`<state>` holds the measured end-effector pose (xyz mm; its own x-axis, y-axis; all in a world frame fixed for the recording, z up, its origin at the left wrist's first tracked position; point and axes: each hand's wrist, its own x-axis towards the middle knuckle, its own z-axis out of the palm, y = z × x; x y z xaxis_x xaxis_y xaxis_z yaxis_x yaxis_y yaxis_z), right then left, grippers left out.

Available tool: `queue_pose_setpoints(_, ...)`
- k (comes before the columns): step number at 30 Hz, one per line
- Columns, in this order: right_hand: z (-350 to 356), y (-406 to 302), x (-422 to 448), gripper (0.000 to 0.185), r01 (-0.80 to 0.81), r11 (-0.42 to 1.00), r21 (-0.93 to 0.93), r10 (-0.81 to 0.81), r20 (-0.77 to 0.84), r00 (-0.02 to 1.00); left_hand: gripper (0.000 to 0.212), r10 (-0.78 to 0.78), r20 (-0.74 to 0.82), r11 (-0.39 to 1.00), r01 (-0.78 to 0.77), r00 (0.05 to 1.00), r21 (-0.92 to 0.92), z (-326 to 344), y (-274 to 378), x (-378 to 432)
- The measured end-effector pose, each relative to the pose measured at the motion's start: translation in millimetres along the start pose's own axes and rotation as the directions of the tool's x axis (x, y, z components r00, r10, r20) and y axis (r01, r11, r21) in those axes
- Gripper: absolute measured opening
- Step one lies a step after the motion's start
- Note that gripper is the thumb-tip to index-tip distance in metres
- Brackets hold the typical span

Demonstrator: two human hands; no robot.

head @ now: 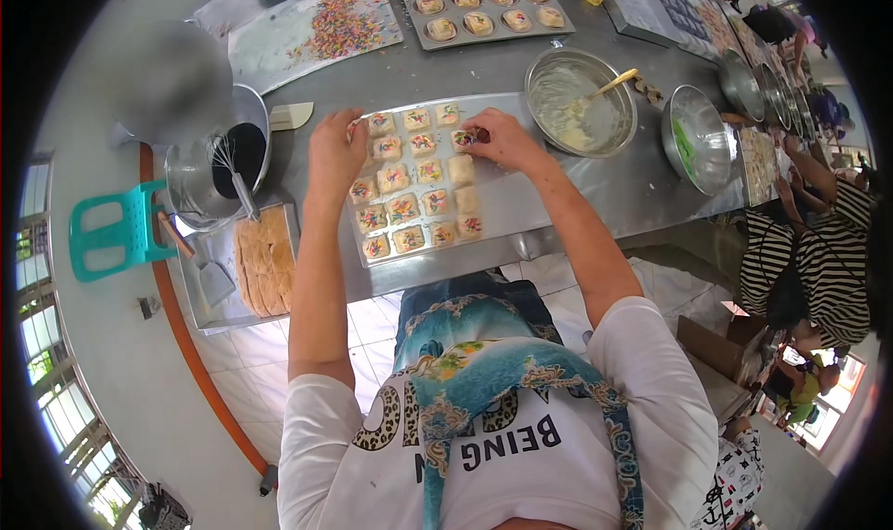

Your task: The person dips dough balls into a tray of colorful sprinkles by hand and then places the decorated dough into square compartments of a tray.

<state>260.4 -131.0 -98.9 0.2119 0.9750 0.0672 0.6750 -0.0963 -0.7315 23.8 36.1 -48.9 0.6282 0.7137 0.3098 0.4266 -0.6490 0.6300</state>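
On the steel table lies a flat metal tray (pixel 499 202) with rows of small square pastries, most topped with coloured sprinkles. My left hand (pixel 338 149) is at the tray's far left corner, its fingertips around a sprinkled pastry (pixel 353 129). With thumb and fingers my right hand (pixel 504 138) pinches a sprinkled pastry (pixel 460 139) in the rightmost row. Just nearer me in that row, two pastries (pixel 461 170) are plain on top. A second tray (pixel 261 59) holding loose coloured sprinkles (pixel 343 27) stands beyond my left hand.
Right of the tray stands a steel bowl (pixel 580 102) with batter residue and a spoon. A muffin tin (pixel 488 40) is behind. At left are a bowl with a whisk (pixel 234 174), a scraper (pixel 291 116) and a tray of bread (pixel 264 261). Co-workers stand at right.
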Motion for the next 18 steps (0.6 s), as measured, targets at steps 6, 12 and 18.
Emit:
queue_pose_setpoints(6, -5.0, 4.8, 0.6, 0.036, -0.002, 1.0, -0.016, 0.002, 0.051, 0.999, 0.024, 0.004, 0.01, 1.0, -0.004, 1.0, 0.01, 0.3, 6.9, -2.6)
queue_pose_setpoints(12, -4.9, 1.1, 4.3, 0.035, -0.052, 0.999, 0.003, 0.051, 0.103, 0.993, 0.021, -0.043, 0.015, 0.997, 0.044, 0.999, -0.071, -0.8, 19.6, -4.5)
queue_pose_setpoints(18, -1.9, -4.3, 5.7, 0.034, -0.067, 0.996, 0.051, 0.062, 0.09, 0.994, 0.021, -0.034, 0.024, 0.997, 0.036, 0.999, -0.07, -1.0, 23.2, -6.1)
